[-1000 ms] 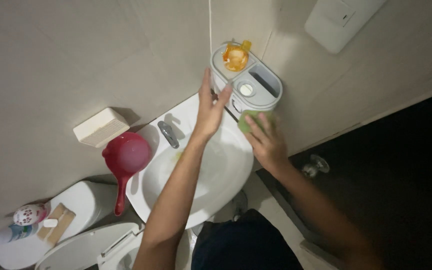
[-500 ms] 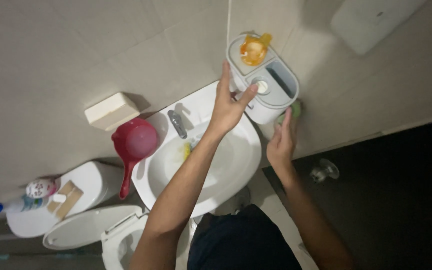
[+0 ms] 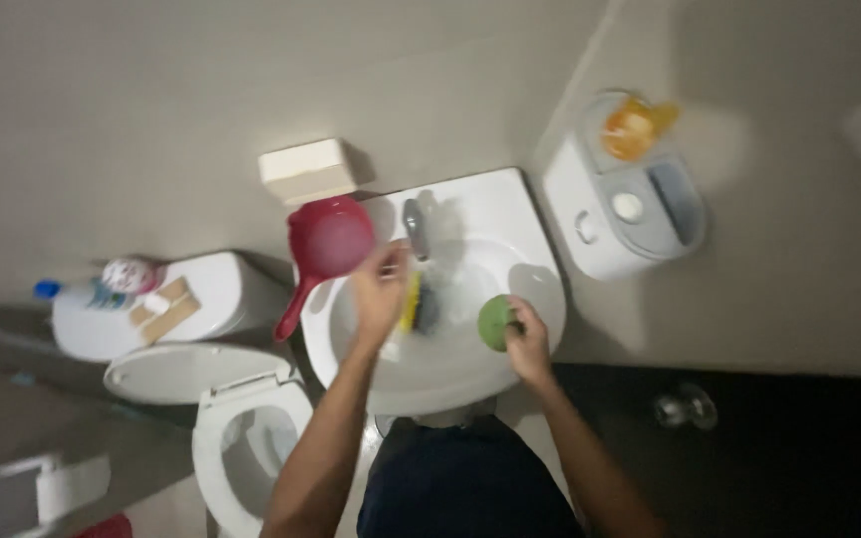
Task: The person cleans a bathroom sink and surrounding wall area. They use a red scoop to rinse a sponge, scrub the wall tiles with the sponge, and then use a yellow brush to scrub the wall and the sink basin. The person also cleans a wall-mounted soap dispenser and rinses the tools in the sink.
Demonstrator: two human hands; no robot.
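My right hand (image 3: 530, 337) is closed on a round green object (image 3: 495, 321), held over the right side of the white sink (image 3: 510, 214). Over the sink's left side, my left hand (image 3: 381, 291) hovers just below the metal tap (image 3: 416, 224), right beside a yellow item (image 3: 412, 301) and a dark brush-like thing (image 3: 430, 305) lying in the basin. Motion blur hides whether the left fingers grip anything.
A red dipper (image 3: 329, 241) rests on the sink's left rim, with a cream box (image 3: 306, 170) on the wall above. A grey-white container (image 3: 605, 224) with an orange item (image 3: 634, 127) hangs to the right. A toilet (image 3: 236, 438) and its cistern (image 3: 206, 289) stand at left.
Both hands have come away from the grey-white container and moved down over the sink. The right hand still has the green object. The view has shifted, so everything sits further right.
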